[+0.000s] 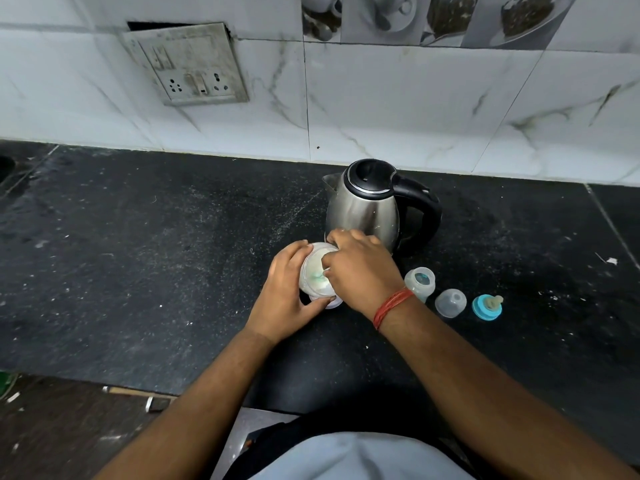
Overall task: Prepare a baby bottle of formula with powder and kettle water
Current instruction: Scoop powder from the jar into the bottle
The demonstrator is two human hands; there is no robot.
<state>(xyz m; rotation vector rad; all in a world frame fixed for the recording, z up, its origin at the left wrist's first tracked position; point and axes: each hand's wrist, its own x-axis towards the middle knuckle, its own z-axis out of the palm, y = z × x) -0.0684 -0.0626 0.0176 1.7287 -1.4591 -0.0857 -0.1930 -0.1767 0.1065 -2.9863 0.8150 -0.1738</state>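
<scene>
The left hand (pixel 287 292) is wrapping its grip around the side of a clear round powder container (pixel 317 271), thumb curling along the near wall and fingers reaching round the far side. The right hand (pixel 360 271) is reaching into the open mouth of that container, fingers curled and pinching a small scoop (pixel 320 275) with a greenish tint down in the white powder; how much powder is lying on the scoop cannot be told. A red thread band (pixel 393 306) is circling the right wrist.

The container is sitting on the black worktop (pixel 156 254), just in front of a steel kettle (pixel 367 206) with a black lid and handle. To the right of the hands, 3 bottle parts are lying in a row: the open baby bottle (pixel 419 280) standing upright beside the right wrist, then a clear dome cap (pixel 451 303), then a blue ring with its teat (pixel 486 307), each set apart from the next. Behind everything, a grimy socket plate (pixel 188 64) is hanging on the marbled wall tiles (pixel 415 116)
</scene>
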